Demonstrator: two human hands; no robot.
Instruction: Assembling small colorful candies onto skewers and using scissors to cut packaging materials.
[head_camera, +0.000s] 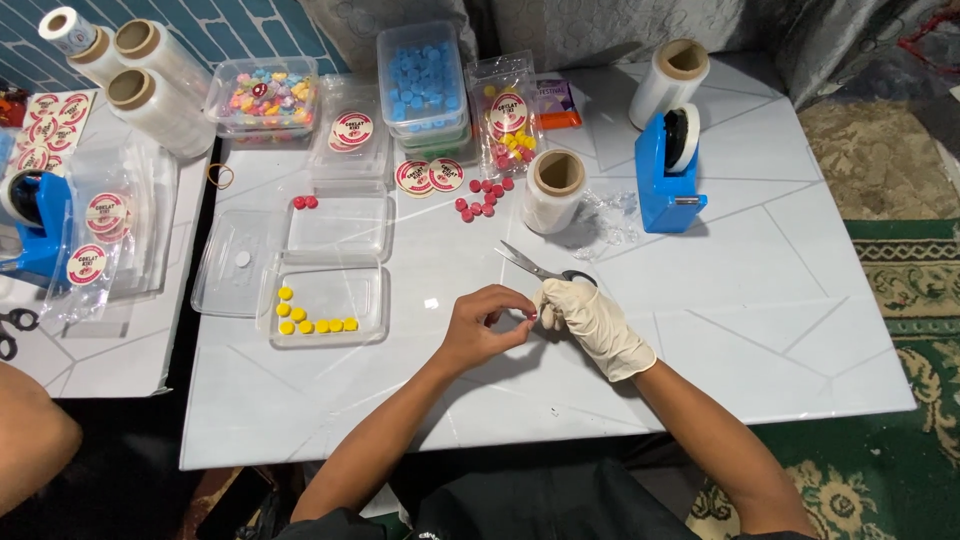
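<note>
My bare left hand (484, 322) and my right hand (592, 322), which wears a cream latex glove, meet over the white table (700, 330). Between the fingertips of both hands is a small pink-red round piece (531, 315). Scissors (540, 268) lie open on the table just behind my gloved hand. Loose red pieces (482, 199) lie further back, next to a roll of clear film (553, 189).
A clear tray with several yellow pieces (328, 305) is at the left, with a bare tray (340, 228) and a lid (232, 262) behind it. Boxes of blue (422, 78) and mixed pieces (264, 96), round stickers (430, 176), a blue tape dispenser (668, 160), and film rolls (150, 80) stand at the back.
</note>
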